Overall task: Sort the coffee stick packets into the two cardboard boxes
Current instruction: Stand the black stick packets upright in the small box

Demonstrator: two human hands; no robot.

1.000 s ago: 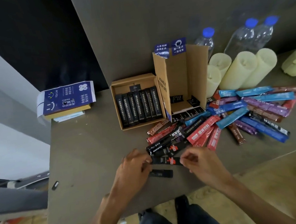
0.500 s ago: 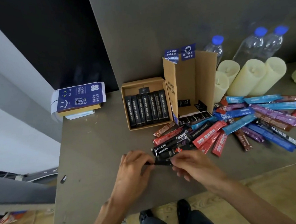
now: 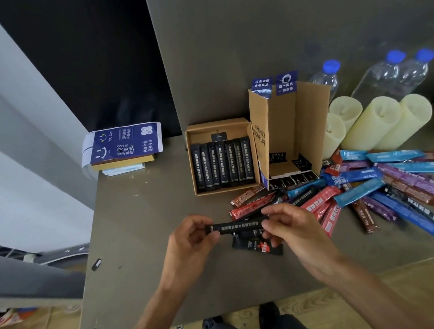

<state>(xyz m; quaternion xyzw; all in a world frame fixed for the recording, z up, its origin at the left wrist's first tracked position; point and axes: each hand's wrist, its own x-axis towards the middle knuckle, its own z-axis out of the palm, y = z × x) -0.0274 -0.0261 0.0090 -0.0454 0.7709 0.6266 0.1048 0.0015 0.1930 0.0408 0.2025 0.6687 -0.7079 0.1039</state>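
A: Target?
B: Black stick packet (image 3: 236, 226), held level above the table (image 3: 142, 224). The left hand (image 3: 189, 244) pinches its left end with fingers curled. The right hand (image 3: 294, 231) pinches the right end between thumb and fingertips.
A: Change from half a second back?
B: Then it sat low at the pile's edge, mostly covered by the hands. Now it's raised, with the full printed face showing.
A: Surroundings?
B: Low box (image 3: 218, 125) at 12 o'clock holds a row of black packets standing side by side. Tall box (image 3: 312, 118) at 1 o'clock touches it, a few black packets at its bottom. Mixed pile (image 3: 372, 189) of red, blue and purple packets at 2 to 3 o'clock. Black-and-red packet (image 3: 258, 246) lies on the table at 5, partly under the right fingers. Candles (image 3: 381, 122) and bottles (image 3: 384, 74) behind the pile. Blue carton (image 3: 124, 144) at 10.
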